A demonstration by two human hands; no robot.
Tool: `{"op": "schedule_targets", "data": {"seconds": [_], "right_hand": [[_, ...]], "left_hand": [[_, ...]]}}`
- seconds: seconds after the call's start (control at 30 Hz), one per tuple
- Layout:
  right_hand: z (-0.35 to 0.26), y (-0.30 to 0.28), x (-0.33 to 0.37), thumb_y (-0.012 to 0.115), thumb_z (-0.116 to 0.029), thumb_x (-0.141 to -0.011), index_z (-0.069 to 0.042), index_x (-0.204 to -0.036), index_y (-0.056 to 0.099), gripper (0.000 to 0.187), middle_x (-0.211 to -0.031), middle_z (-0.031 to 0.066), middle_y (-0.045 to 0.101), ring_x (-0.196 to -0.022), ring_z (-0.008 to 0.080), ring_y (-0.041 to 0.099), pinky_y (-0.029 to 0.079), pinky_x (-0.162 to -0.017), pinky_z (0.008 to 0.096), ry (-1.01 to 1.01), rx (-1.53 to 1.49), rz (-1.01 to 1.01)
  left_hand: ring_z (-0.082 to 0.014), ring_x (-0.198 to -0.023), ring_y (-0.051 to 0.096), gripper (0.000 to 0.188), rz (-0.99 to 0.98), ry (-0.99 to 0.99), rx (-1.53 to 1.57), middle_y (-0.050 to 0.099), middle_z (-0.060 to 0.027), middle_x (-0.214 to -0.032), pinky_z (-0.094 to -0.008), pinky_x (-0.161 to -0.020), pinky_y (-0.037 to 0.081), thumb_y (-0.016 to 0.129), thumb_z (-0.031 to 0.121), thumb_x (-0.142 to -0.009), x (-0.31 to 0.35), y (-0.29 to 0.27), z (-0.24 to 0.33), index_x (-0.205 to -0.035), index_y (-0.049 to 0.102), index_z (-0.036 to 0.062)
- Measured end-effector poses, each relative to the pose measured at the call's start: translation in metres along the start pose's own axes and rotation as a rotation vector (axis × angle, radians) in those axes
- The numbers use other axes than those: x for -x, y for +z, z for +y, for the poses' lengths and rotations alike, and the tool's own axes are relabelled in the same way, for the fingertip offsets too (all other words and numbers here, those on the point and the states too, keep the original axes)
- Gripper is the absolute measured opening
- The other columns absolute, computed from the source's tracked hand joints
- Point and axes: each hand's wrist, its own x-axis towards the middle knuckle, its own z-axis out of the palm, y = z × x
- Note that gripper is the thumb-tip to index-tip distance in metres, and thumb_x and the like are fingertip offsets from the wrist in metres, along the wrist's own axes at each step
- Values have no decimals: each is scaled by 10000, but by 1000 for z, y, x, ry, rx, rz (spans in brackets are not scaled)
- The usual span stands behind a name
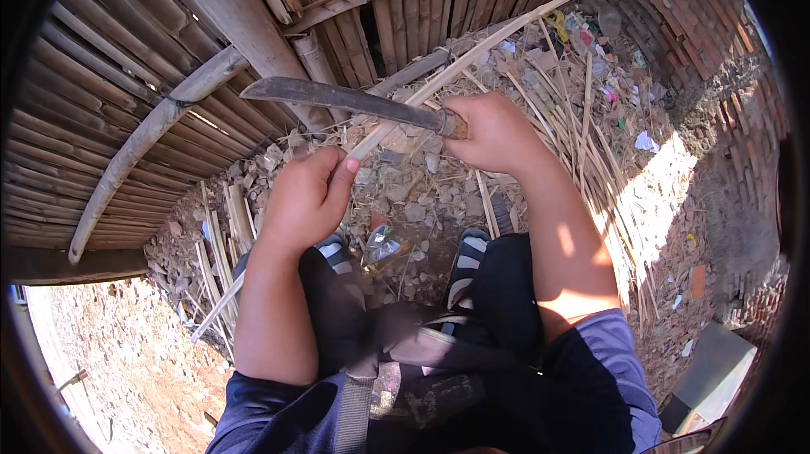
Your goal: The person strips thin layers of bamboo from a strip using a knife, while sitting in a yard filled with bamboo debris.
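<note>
My right hand [496, 132] grips the wooden handle of a machete [359, 103]. Its dark, worn blade points left and lies across a long pale bamboo strip [502, 35], apparently touching it. The strip is closed in my left hand [308, 192], just below the blade. From there it slants up and to the far right, while its lower end shows past my left forearm. A loose pile of split bamboo strips [585, 163] lies to the right of my right forearm. More bamboo pieces [221, 235] lie on the ground at left.
A bamboo slat wall [93, 116] with pole supports stands at left and ahead. On the right rises a brick wall [709, 40]. Rubble and litter cover the ground around my sandalled feet, with a clear plastic bag [381, 247] between them. A grey slab [713, 370] lies at lower right.
</note>
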Motion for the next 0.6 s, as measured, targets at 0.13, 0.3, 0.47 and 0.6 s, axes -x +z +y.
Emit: {"op": "schedule_targets", "data": {"seconds": [0.13, 0.3, 0.47, 0.6], "right_hand": [[46, 3, -3, 808, -226, -868, 1, -954, 677, 276, -743, -5, 630, -682, 181, 611, 511, -680, 379, 151, -505, 131], [56, -3, 0, 795, -238, -862, -11, -1029, 695, 299, -851, 70, 684, -768, 241, 634, 522, -745, 391, 398, -537, 181], [0, 8, -6, 770, -293, -816, -35, -1079, 712, 373, -902, 256, 697, -901, 434, 686, 547, -819, 483, 56, -139, -11], [30, 9, -6, 785, -326, -823, -48, -1112, 723, 406, -934, 207, 735, -902, 368, 717, 552, -829, 455, 112, -179, -10]], "left_hand": [[-404, -666, 632, 251, 14, 55, 6, 625, -188, -688, -470, -619, 486, 652, 253, -1007, 1, -4, 4, -895, 676, 30], [-404, -662, 628, 245, 11, 14, 39, 627, -184, -691, -476, -619, 486, 652, 255, -1007, -4, 3, 2, -905, 683, 35], [-416, -688, 635, 251, 13, -38, -13, 639, -201, -721, -488, -632, 489, 649, 259, -1007, 1, 4, -5, -910, 684, 29], [-433, -705, 640, 254, 3, 47, -15, 640, -220, -733, -495, -642, 492, 650, 254, -1002, -2, 4, 0, -899, 683, 24]]}}
